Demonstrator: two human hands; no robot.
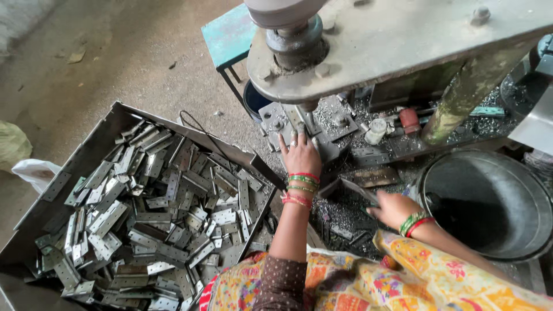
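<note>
My left hand [299,154] reaches forward to the die block [322,124] under the ram of a press machine [368,40], fingers spread on a small metal piece there. My right hand [394,208], wearing red and green bangles, grips a flat metal hinge plate [358,190] low by the machine's base. Whether the left hand pinches the piece or only touches it is unclear.
A large sheet-metal tray [101,138] at the left is heaped with several hinge plates [155,224]. A round steel tub [489,201] sits at the right. A teal stool [227,37] stands behind the press. Metal scraps cover the machine bed. A white bag [34,171] lies on the floor.
</note>
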